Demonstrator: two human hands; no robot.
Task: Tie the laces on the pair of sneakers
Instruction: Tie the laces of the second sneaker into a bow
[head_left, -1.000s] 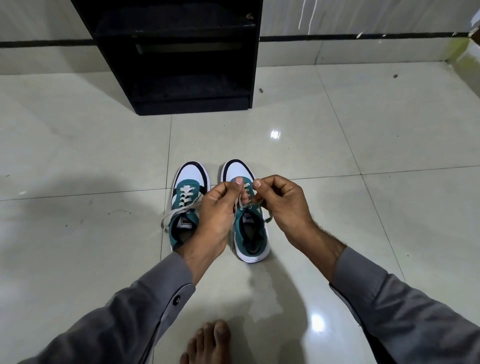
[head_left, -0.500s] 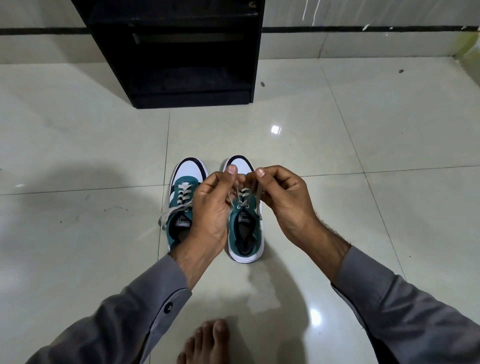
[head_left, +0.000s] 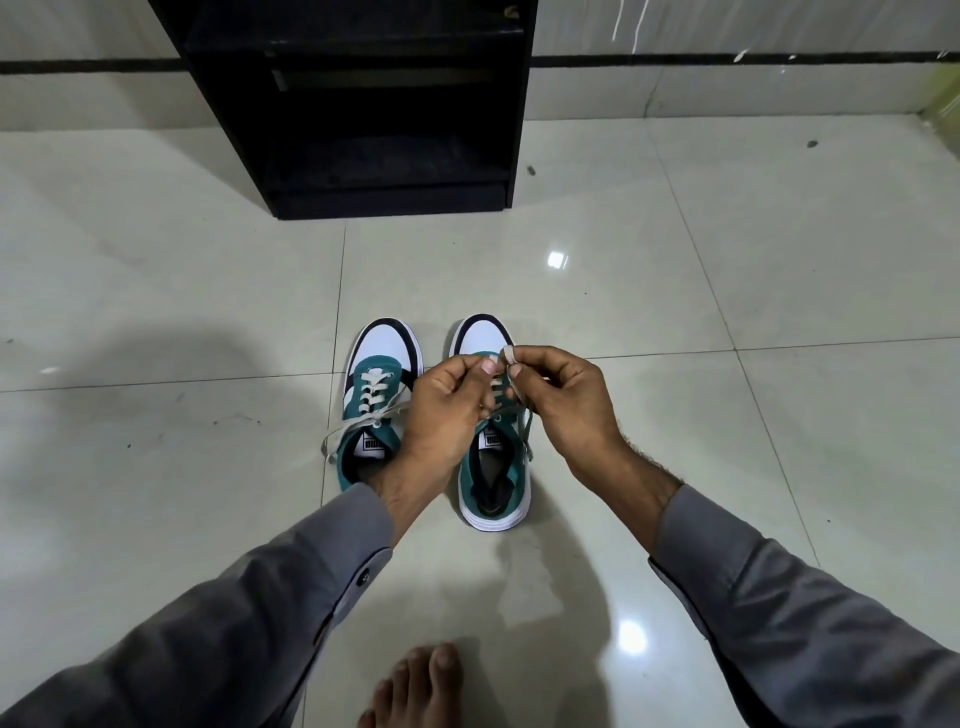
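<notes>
We are midway through tying the right sneaker (head_left: 493, 457), which sits on the floor (head_left: 727, 291) directly under both hands. The main risk from here is losing the lace (head_left: 510, 358) — it is thin and flat, and if either pinch slackens while the ends cross, the loop will probably collapse and the knot must be restarted. A second risk is pulling unevenly, which could drag the light shoe across the glossy tile or leave one end too short for a bow.

Our left hand (head_left: 447, 410) has its fingers curled, thumb and fingertips pinching the lace just above the eyelets. Our right hand (head_left: 563, 400), close beside it and nearly touching at the fingertips, pinches a small fold of lace between thumb and forefinger; a loose strand hangs down below it along the shoe's side. Both wrists are bent, the forearms converging from the grey sleeves (head_left: 249, 613).

The left sneaker (head_left: 374, 410), partly hidden beneath our left wrist, has loose lace ends trailing outward — not yet tied, we judge.
</notes>
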